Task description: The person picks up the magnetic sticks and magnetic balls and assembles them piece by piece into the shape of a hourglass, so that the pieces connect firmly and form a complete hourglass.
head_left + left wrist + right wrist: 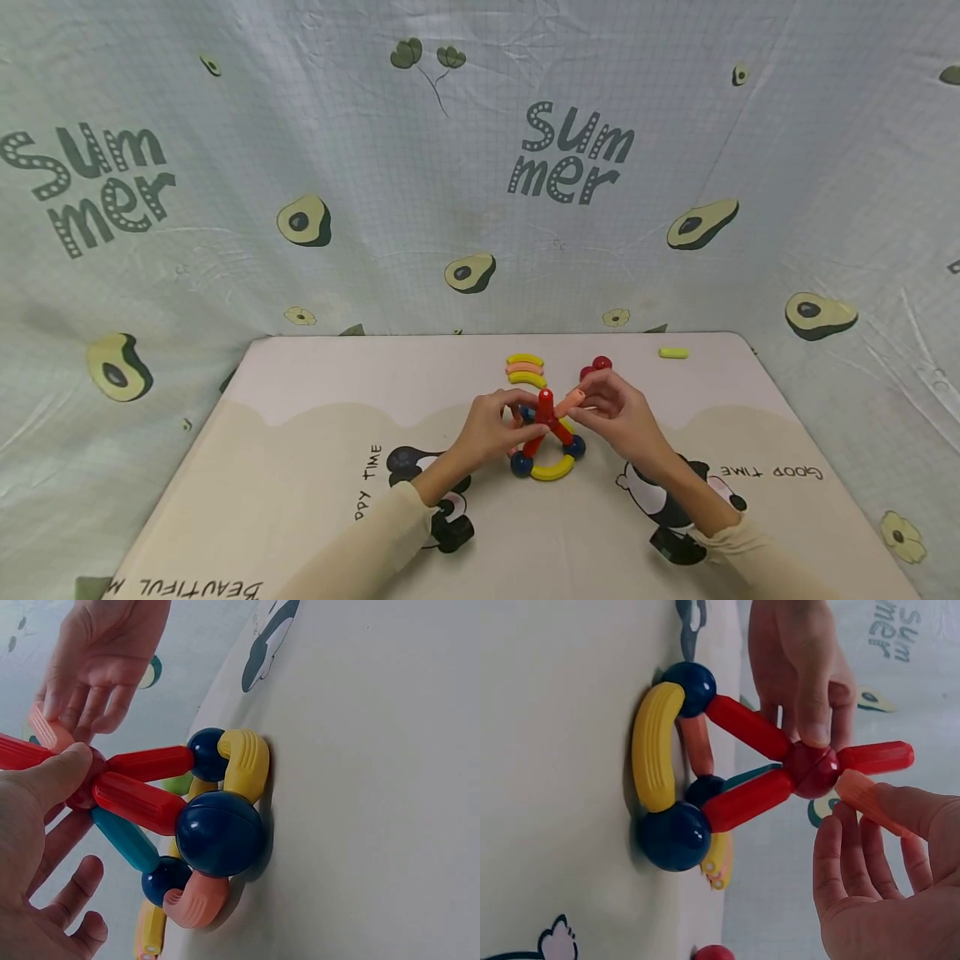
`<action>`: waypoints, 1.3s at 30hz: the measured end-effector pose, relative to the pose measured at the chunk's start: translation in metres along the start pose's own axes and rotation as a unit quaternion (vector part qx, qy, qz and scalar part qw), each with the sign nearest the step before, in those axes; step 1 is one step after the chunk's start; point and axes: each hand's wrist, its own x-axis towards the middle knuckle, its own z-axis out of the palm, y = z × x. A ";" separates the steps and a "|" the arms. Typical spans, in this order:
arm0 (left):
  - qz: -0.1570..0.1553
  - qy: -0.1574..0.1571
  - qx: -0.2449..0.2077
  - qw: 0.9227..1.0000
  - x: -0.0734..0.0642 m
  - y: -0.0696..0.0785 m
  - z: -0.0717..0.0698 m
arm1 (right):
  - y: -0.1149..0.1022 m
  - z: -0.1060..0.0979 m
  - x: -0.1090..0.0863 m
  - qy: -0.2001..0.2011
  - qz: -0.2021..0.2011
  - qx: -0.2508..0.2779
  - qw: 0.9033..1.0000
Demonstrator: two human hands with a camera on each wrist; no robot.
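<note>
A pyramid-like frame of toy magnetic rods and balls stands on the table. Three blue balls point(676, 836) form its base, linked by curved yellow point(552, 469) and pink rods point(199, 900). Two red rods point(142, 802) and a teal rod point(124, 838) rise from them to a red ball point(814, 771). My left hand point(491, 423) holds this ball between thumb and fingers. Another red rod point(546, 403) sticks up from the ball. With thumb and fingertips my right hand point(621, 417) pinches a salmon-coloured rod point(870, 802), its end right at the red ball.
Behind the frame lie curved yellow and pink rods point(525, 359) in a row. Red balls point(602, 363) sit beyond my right hand. A lime-green rod point(673, 353) rests near the table's back edge. A printed cloth point(390, 167) hangs behind the table.
</note>
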 end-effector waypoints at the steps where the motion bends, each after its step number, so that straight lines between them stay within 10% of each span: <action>1: 0.001 0.000 0.000 1.000 0.000 0.000 0.000 | 0.001 0.001 0.000 0.000 0.002 0.000 1.000; 27: 0.006 0.002 0.001 1.000 -0.001 0.000 0.000 | 0.006 0.003 0.004 -0.005 0.007 -0.016 1.000; 39: -0.014 -0.003 -0.002 1.000 0.000 0.000 0.001 | 0.014 -0.028 0.008 -0.042 -0.023 -0.096 0.994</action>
